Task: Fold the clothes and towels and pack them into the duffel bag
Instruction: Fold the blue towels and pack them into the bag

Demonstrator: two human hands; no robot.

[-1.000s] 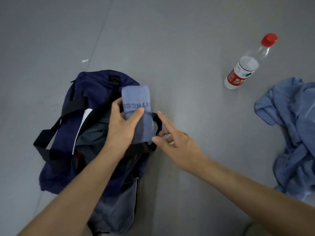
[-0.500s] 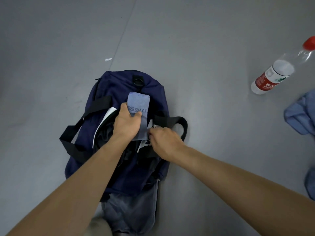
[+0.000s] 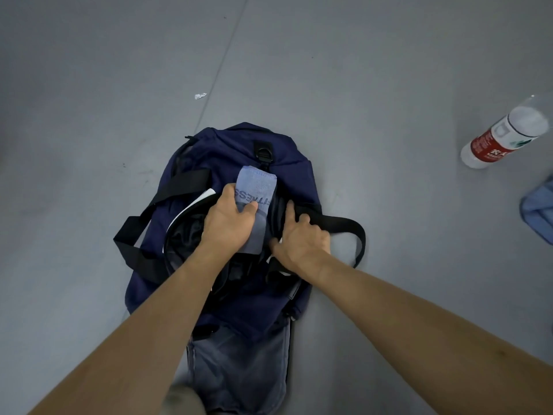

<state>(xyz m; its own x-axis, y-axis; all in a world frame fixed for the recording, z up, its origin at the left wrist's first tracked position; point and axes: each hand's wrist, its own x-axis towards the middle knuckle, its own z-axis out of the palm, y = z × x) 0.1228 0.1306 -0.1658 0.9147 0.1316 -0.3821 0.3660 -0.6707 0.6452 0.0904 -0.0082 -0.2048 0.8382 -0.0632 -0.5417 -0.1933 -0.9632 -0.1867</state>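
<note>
The left hand [image 3: 227, 220] grips a folded blue towel [image 3: 258, 187] over the open mouth of the duffel bag [image 3: 230, 151]; the right hand [image 3: 299, 244], just beside it, curls round the bag's edge. Inside, beside the left wrist, dark clothes [image 3: 185, 232] already lie — so packing seems partly done — but a blue garment [image 3: 538, 211], well out beyond the right hand, looks not yet packed.

Single view, head-worn, wide-angle: looks forward and steeply down along both forearms. Close range. The duffel bag [image 3: 239, 151] sits mid-frame under the fingers [image 3: 228, 192], with grey floor [image 3: 119, 70] stretching beyond the fingertips.
</note>
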